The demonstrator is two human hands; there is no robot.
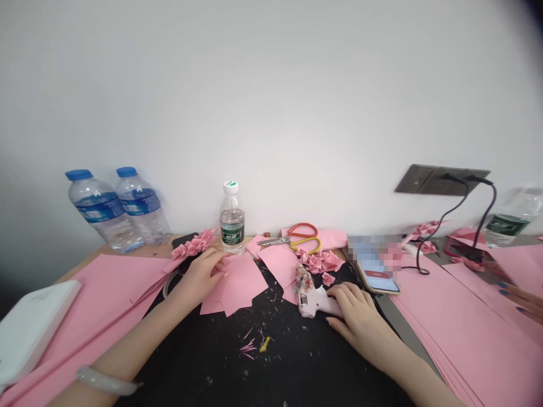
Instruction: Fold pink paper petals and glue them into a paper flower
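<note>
My left hand (201, 276) lies on a loose pile of pink paper squares (240, 285) on a black work mat (271, 362), its fingers over the paper's edge. I cannot tell whether it grips the paper. My right hand (354, 310) curls over the back of a pink-and-white hot glue gun (316, 302), which lies on its side. Its nozzle end is hidden from me. Just beyond the gun sits a cluster of small folded pink paper pieces (318, 263). A pale bangle (106, 380) circles my left wrist.
Orange-and-yellow-handled scissors (297, 240) and a water bottle (232, 220) stand beyond my hands. A phone (377, 277) lies to the right, beside stacked pink sheets (466, 339). Another person's hand (520, 297) enters at the right edge. Cables run from a wall socket (441, 180).
</note>
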